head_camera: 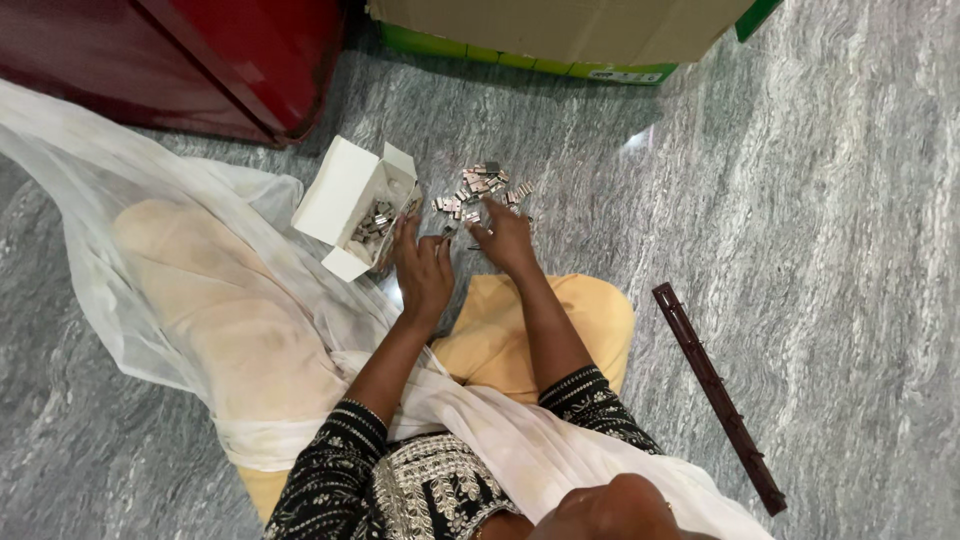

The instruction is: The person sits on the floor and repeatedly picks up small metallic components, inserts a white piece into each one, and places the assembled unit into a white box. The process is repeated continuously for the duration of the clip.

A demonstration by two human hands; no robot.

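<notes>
My left hand [422,268] lies flat on the floor with its fingers stretched out, the fingertips next to the open white cardboard box [345,195]. Several small metal clips [376,222] lie inside that box. My right hand [506,240] reaches forward, and its fingertips touch the near edge of a loose pile of small metal clips [482,187] on the floor. One clip [446,231] lies between my two hands. No clip is visibly gripped in either hand.
I sit on a grey marble floor [830,200] with a white sheer cloth [180,260] spread to my left. A long dark brown strip [716,395] lies at my right. Behind are dark red furniture [230,50] and a cardboard carton [560,30].
</notes>
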